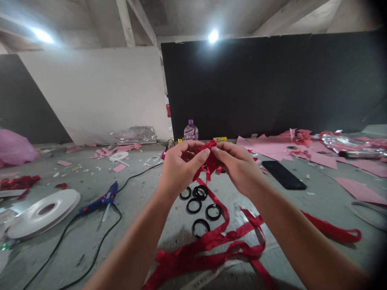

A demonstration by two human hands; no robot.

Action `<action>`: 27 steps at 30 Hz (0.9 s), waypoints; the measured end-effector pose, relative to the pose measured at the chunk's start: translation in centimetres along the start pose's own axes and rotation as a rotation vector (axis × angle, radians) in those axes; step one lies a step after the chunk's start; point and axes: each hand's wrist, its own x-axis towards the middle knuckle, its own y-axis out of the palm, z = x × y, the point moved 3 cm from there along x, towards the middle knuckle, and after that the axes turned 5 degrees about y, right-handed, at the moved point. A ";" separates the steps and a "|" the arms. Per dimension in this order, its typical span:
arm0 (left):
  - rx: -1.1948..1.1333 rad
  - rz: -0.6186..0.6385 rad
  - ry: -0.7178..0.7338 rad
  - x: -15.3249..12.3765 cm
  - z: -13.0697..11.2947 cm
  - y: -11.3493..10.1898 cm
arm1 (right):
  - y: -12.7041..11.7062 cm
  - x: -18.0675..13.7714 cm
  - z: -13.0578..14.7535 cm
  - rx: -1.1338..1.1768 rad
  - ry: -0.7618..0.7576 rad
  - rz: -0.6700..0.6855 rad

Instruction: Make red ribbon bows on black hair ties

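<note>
Now your left hand [181, 163] and right hand [237, 163] pinch red ribbon [212, 160]; best press evenly, clear of rings [194, 212] at six o'clock

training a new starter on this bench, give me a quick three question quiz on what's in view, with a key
1. True or false: the left hand and the right hand both pinch red ribbon.

2. Which tool lies nearest the white spool?
A. scissors
B. blue hot glue gun
C. hammer

3. Fill in the blank: several loose black ____ lie on the table, to the left of the black phone.

Key:
1. True
2. B
3. rings
</note>
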 end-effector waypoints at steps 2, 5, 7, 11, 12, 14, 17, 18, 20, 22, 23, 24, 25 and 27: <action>0.074 -0.035 0.013 0.2 0.2 -0.2 | 0.1 -0.1 0.1 -0.077 -0.025 0.005; 0.088 -0.081 0.029 0.2 0.6 -0.2 | 0.2 -0.2 0.4 -0.167 -0.082 0.009; 0.069 -0.087 0.037 0.1 0.9 0.1 | 0.3 -0.3 0.5 -0.215 -0.104 -0.002; -0.015 -0.096 0.017 -0.3 1.4 0.7 | 0.2 -0.3 0.4 -0.163 -0.068 -0.072; -0.033 -0.094 0.011 -0.3 1.5 0.7 | 0.2 -0.3 0.4 -0.108 -0.059 -0.083; -0.043 -0.087 0.008 -0.4 1.4 0.7 | 0.1 -0.3 0.4 -0.013 -0.058 -0.066; 0.019 -0.079 0.043 -0.3 0.9 0.6 | 0.2 -0.3 0.5 -0.060 -0.099 -0.021; 0.055 -0.082 0.068 -0.3 0.7 0.5 | 0.2 -0.4 0.6 -0.110 -0.120 -0.027; 0.133 -0.110 0.125 -0.4 0.3 0.5 | 0.2 -0.5 0.7 -0.194 -0.154 -0.069; 0.202 -0.168 0.169 -0.5 0.1 0.4 | 0.3 -0.5 0.6 -0.198 -0.164 -0.122; 0.222 -0.202 0.180 -0.6 0.1 0.4 | 0.3 -0.5 0.5 -0.171 -0.154 -0.139; 0.228 -0.240 0.185 -0.6 0.1 0.3 | 0.4 -0.5 0.3 -0.129 -0.134 -0.148; 0.219 -0.277 0.184 -0.7 0.2 0.3 | 0.6 -0.5 0.1 -0.073 -0.109 -0.148; 0.153 -0.350 0.164 -0.7 0.5 0.2 | 1.0 -0.5 -0.5 0.050 -0.055 -0.115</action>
